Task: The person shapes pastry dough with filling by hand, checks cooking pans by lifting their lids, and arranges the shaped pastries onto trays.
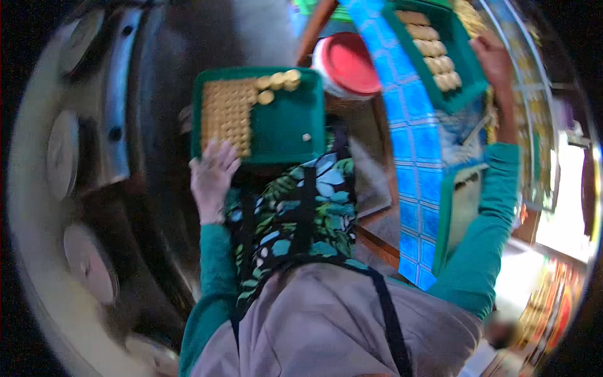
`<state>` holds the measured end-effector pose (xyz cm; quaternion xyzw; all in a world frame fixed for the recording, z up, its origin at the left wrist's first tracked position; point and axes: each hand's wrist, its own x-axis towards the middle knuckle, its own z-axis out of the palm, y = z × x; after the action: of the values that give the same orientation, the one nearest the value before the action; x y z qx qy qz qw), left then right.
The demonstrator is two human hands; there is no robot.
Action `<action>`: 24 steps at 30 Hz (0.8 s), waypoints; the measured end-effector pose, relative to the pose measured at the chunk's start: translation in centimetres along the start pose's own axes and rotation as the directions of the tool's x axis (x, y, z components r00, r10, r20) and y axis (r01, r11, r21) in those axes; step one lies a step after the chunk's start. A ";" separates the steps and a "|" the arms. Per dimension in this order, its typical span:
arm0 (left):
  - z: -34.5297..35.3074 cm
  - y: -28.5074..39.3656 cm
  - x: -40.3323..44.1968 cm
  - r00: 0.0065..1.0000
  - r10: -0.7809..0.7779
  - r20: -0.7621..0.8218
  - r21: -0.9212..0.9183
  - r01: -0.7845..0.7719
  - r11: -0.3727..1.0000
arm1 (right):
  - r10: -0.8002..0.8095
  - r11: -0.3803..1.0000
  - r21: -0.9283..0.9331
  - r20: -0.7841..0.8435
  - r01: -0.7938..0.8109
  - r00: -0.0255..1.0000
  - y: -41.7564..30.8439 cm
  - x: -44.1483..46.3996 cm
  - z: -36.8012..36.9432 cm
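A green tray (286, 135) by my lap holds rows of small round tan pieces (226, 110) that look like dough or biscuits, with several yellower rounds (277, 80) along its far side. My left hand (217, 169), whitish as if gloved or floured, lies over the tray's near left corner, fingers spread against the pieces. Out to the right, my right hand (493, 60) is closed at the rim of a second green tray (468, 94). Rows of pale oblong pieces (430, 47) lie in that one. The right fingertips are partly hidden.
A blue tiled counter (418, 166) runs along my right, with another green-edged tray (449, 213) near my right forearm. Beyond the lap tray stands a white bucket with a red lid (352, 63). Round pale discs (64, 154) line the metal equipment on the left.
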<state>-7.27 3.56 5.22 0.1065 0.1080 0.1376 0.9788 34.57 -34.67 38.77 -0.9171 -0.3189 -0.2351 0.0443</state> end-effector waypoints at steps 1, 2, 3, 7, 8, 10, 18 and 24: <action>-0.5 -0.2 0.5 0.999 -0.019 0.037 0.072 0.016 0.997 | 0.102 0.989 0.100 0.067 -0.108 0.993 -5.5 1.8 -1.7; -0.6 -0.6 0.7 1.000 -0.013 0.002 0.128 0.013 0.992 | -0.035 0.985 0.171 0.063 0.024 0.997 -8.1 3.6 -1.1; 0.3 -1.1 0.8 1.000 0.014 -0.005 0.228 -0.013 0.974 | -0.167 0.962 0.226 0.047 0.153 0.985 -10.2 5.2 -0.2; -3.2 -1.9 1.6 1.000 -0.012 0.010 0.019 0.012 1.000 | -0.718 0.566 0.748 0.239 0.348 0.653 -23.3 6.0 13.4; -3.7 -1.7 1.7 0.998 -0.009 0.064 0.005 0.009 1.000 | -0.730 0.541 0.835 0.404 0.104 0.551 -26.8 4.2 16.3; -4.7 -1.3 1.7 0.997 0.027 0.066 -0.072 -0.022 0.997 | -0.708 0.670 0.699 0.500 0.251 0.498 -32.5 -0.1 20.7; -3.4 0.2 0.4 0.983 0.131 -0.130 -0.147 -0.150 0.978 | -0.534 0.806 0.310 0.016 0.504 0.845 -36.9 -10.8 32.3; -1.9 0.1 0.7 0.979 0.113 -0.167 -0.049 -0.123 0.991 | -0.538 0.805 0.254 -0.068 0.536 0.840 -37.4 -9.6 33.0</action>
<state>-7.07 4.16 3.29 0.0722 0.1774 0.2069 0.9594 18.63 -2.76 2.60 -0.7761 -0.5934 -0.1903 0.0965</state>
